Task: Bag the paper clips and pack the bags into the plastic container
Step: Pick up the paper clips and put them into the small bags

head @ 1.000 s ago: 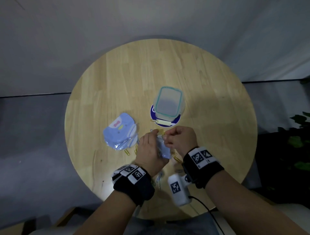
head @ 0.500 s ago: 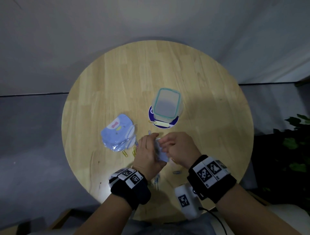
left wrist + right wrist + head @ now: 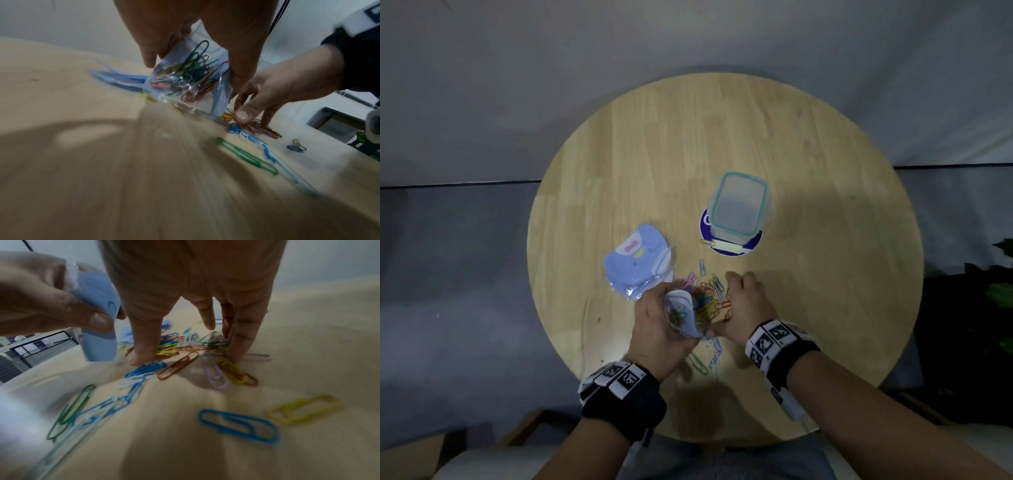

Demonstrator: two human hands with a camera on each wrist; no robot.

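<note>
You are holding the small clear plastic bag with a pale blue printed panel [image 3: 191, 78], already partly filled with coloured wire paper clips, just below centre in the head view, lifted a little above the round light wooden table [image 3: 808, 164]. Your left hand [image 3: 657, 329] is pinching it between thumb and curled fingers, and because the film is thin and slippery, the bag is at risk of tipping and spilling if that pinch is slackening while you are looking elsewhere. Your right hand [image 3: 746, 305] is reaching down with fingers spread, tips pressing onto the loose heap of coloured paper clips [image 3: 176, 345] beside the bag; no clip is visibly pinched. The clips are lying tangled, so you are likely dragging up a chain that snags on the bag mouth or scatters towards the table edge. Spare blue bags in a clear wrapper [image 3: 640, 263] are lying to the left, and the empty clear plastic container with a teal rim [image 3: 739, 205] is standing upright above, well apart.
</note>
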